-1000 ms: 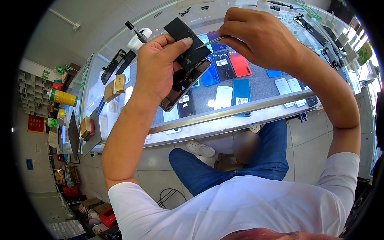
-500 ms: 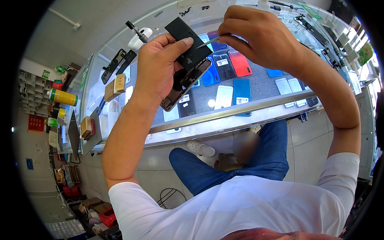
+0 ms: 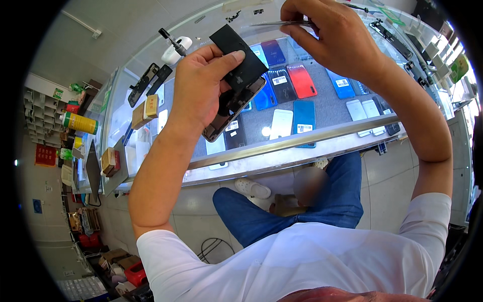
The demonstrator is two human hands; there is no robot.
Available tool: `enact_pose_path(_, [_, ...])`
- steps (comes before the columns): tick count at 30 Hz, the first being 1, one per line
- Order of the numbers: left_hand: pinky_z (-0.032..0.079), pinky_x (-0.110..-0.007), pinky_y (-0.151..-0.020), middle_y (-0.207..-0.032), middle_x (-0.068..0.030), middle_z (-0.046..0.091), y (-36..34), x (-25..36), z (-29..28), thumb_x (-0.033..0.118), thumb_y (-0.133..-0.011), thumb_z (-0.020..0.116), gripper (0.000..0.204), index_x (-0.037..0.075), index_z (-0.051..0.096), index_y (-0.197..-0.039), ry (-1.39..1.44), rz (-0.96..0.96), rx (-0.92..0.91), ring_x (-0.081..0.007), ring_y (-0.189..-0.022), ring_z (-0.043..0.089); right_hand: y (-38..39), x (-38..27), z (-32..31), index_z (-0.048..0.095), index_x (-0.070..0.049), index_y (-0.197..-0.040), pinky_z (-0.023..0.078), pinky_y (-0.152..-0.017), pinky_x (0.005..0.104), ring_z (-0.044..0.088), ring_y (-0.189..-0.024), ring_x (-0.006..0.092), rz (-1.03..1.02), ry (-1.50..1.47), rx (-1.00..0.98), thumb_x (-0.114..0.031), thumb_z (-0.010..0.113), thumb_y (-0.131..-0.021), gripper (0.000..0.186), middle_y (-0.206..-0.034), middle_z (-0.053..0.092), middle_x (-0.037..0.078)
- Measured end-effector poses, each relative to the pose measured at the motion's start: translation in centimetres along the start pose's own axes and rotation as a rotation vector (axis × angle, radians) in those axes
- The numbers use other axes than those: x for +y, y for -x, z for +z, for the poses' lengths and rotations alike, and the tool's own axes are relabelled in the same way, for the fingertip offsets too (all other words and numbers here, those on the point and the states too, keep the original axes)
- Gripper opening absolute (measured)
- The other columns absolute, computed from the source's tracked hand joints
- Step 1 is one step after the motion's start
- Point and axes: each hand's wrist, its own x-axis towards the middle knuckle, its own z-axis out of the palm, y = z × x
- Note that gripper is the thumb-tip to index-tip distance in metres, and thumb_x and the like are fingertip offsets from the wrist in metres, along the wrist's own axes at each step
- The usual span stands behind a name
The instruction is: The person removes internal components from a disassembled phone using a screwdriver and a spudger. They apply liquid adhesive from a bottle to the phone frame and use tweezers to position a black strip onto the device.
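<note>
Left hand (image 3: 201,90) clasped round a dark phone (image 3: 234,108) with a black panel (image 3: 237,55) pinned under the thumb, right hand (image 3: 332,38) pinching what look like thin metal tweezers (image 3: 274,23), above a glass display counter (image 3: 322,132) of coloured phone backs (image 3: 302,80)

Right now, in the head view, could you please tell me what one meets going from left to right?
Yellow-green bottle → small brown box → left hand → opened phone → red phone cover → right hand.
</note>
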Motion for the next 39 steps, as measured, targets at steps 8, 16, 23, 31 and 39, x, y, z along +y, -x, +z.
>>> enact_pose_path(8, [0.066,-0.032,-0.074,-0.094,-0.0110,0.074,0.1,0.1,0.2,0.006,-0.094,0.074,0.016,-0.005,0.071,-0.106,0.001,-0.010,-0.039,-0.0167,-0.080,0.075,1.2,1.6,2.2,0.079,-0.004,-0.100,0.056,-0.077,0.0454,0.071,-0.084,0.0339,-0.050,0.118,-0.090,-0.030,0.065,-0.102,0.029,-0.096,0.072,0.013])
enact_pose_path(16, [0.065,-0.032,-0.073,-0.093,-0.0122,0.074,0.2,0.1,0.2,0.006,-0.094,0.074,0.016,-0.005,0.070,-0.105,0.011,-0.005,-0.050,-0.0171,-0.077,0.075,1.3,1.7,2.3,0.079,-0.007,-0.099,0.056,-0.075,0.0432,0.071,-0.085,0.0324,-0.105,0.160,-0.085,-0.027,0.067,-0.101,0.024,-0.093,0.071,0.010])
enact_pose_path(23, [0.065,-0.032,-0.073,-0.093,-0.0132,0.075,0.3,0.1,0.3,0.005,-0.094,0.073,0.016,-0.006,0.069,-0.105,0.018,-0.006,-0.056,-0.0173,-0.078,0.075,1.3,1.7,2.4,0.079,-0.009,-0.101,0.055,-0.073,0.0425,0.071,-0.084,0.0309,-0.116,0.196,-0.093,-0.028,0.069,-0.100,0.022,-0.091,0.070,0.008])
enact_pose_path(31, [0.066,-0.033,-0.074,-0.092,-0.0124,0.073,0.1,0.2,0.1,0.005,-0.094,0.072,0.013,-0.005,0.070,-0.102,0.053,-0.040,-0.075,-0.0182,-0.077,0.075,1.4,1.6,2.6,0.079,-0.010,-0.101,0.055,-0.070,0.0408,0.071,-0.079,0.0291,-0.118,0.206,-0.062,-0.028,0.071,-0.099,0.020,-0.092,0.070,0.006])
enact_pose_path(39, [0.066,-0.034,-0.074,-0.092,-0.0131,0.073,0.2,0.2,0.2,0.005,-0.094,0.073,0.012,-0.004,0.070,-0.100,0.073,-0.046,-0.089,-0.0192,-0.077,0.075,1.3,1.8,2.3,0.079,-0.010,-0.099,0.056,-0.070,0.0407,0.071,-0.080,0.0294,-0.212,0.182,0.021,-0.024,0.074,-0.096,0.015,-0.092,0.069,0.007])
